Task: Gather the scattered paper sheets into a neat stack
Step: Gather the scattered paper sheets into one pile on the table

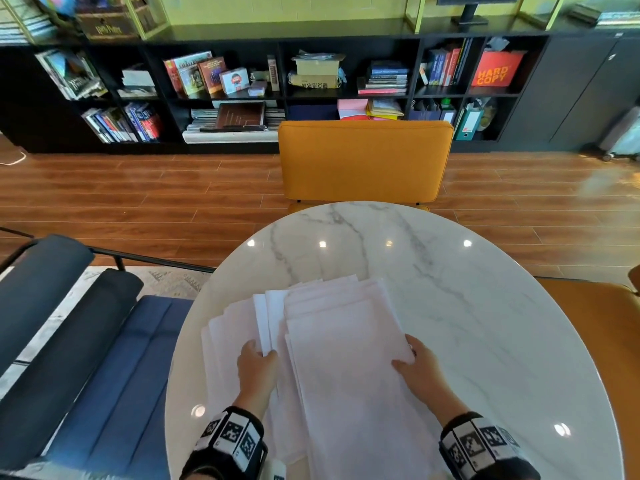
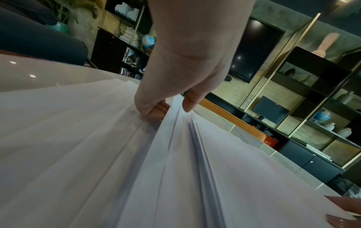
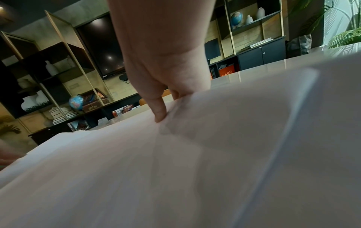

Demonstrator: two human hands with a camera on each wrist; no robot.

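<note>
White paper sheets lie fanned across the near left part of a round marble table, their far corners stepped and splayed so that many separate edges show. A taller, roughly squared pile sits on the right of the spread, overlapping looser sheets that slide out to the left. The left hand pinches the near ends of a few upturned sheets between thumb and curled fingers, lifting them on edge. The right hand grips the right edge of the main pile, thumb on top and the other fingers hidden under the paper. An orange chair stands beyond the table.
</note>
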